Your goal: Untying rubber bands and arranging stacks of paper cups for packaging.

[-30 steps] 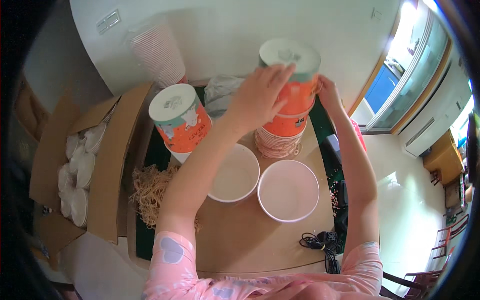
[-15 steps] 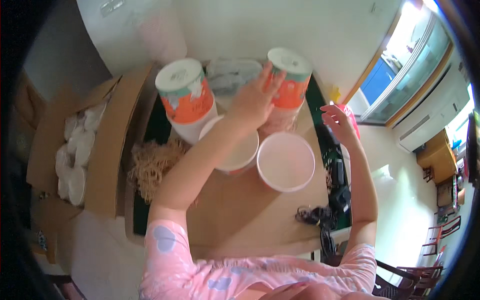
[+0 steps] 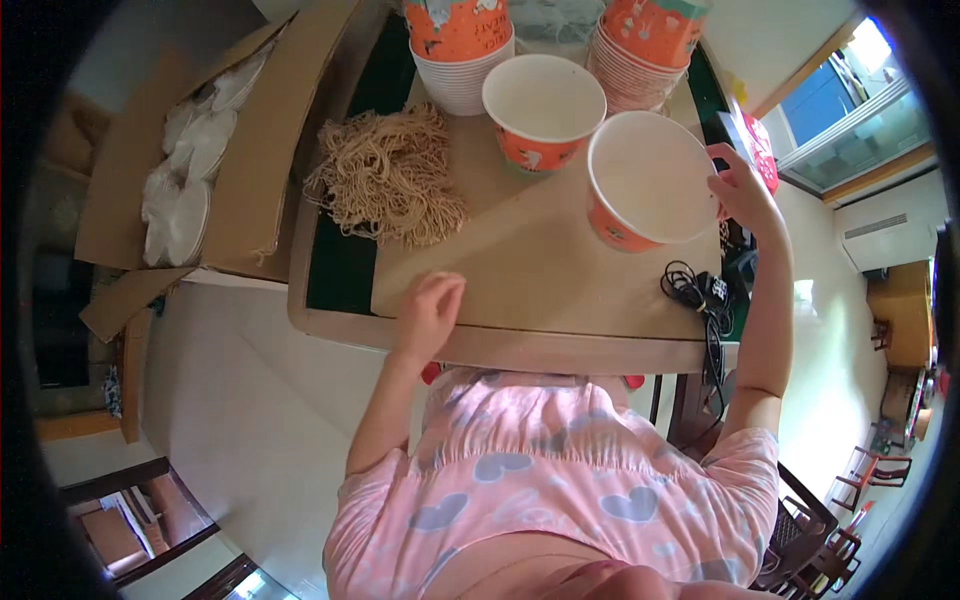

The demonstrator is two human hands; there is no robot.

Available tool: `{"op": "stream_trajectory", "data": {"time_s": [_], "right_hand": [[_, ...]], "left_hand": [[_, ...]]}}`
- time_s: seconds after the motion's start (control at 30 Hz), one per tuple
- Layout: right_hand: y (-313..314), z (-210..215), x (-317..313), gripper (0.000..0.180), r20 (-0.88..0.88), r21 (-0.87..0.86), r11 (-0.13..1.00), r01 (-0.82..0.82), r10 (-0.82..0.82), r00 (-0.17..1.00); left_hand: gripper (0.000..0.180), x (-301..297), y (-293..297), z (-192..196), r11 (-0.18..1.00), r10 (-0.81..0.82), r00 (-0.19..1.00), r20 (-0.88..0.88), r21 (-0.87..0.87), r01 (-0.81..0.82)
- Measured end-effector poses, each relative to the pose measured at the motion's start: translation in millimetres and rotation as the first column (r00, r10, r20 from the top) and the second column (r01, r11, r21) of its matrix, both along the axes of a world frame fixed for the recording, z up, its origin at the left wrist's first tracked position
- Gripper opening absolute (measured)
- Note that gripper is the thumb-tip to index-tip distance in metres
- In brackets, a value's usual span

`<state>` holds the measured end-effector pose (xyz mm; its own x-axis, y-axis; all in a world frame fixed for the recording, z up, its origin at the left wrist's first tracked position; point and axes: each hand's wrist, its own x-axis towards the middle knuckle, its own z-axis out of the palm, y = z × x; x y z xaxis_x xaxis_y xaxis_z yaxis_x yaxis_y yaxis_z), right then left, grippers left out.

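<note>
At the right side of the table, my right hand (image 3: 745,195) has its fingers closed at the right rim of an open paper tub (image 3: 655,180), white inside and orange outside. Another open tub (image 3: 545,100) of the same kind stands just behind and to its left. Over the table's front edge, my left hand (image 3: 430,310) is curled with no object visible in it. Nearest to it lies a tangled heap of beige cords (image 3: 390,180).
Behind are two stacks of orange-printed tubs, a left stack (image 3: 462,65) and a right stack (image 3: 645,55). A cardboard box (image 3: 255,150) with white round pieces stands at the left. A black cable (image 3: 690,290) lies near the front right corner of the table (image 3: 520,340).
My left hand has come back from the right stack to the table's front edge. My right hand has moved onto the right tub's rim. The view has tipped down toward me.
</note>
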<state>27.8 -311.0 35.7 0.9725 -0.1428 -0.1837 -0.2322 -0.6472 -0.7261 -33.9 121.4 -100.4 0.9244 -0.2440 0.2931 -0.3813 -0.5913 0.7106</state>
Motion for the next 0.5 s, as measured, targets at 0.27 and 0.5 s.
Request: {"op": "stream_trajectory", "data": {"time_s": [0.27, 0.5], "right_hand": [[84, -31, -18, 0.030, -0.066, 0.104, 0.988, -0.115, 0.122, 0.990], [72, -3, -25, 0.038, 0.185, -0.067, 0.995, -0.080, 0.091, 0.979]], "left_hand": [[0.008, -35, -27, -13, 0.982, 0.032, 0.997, -0.070, -0.185, -0.045], [0.024, -75, -11, -32, 0.855, -0.505, 0.859, 0.088, 0.191, 0.483]]}}
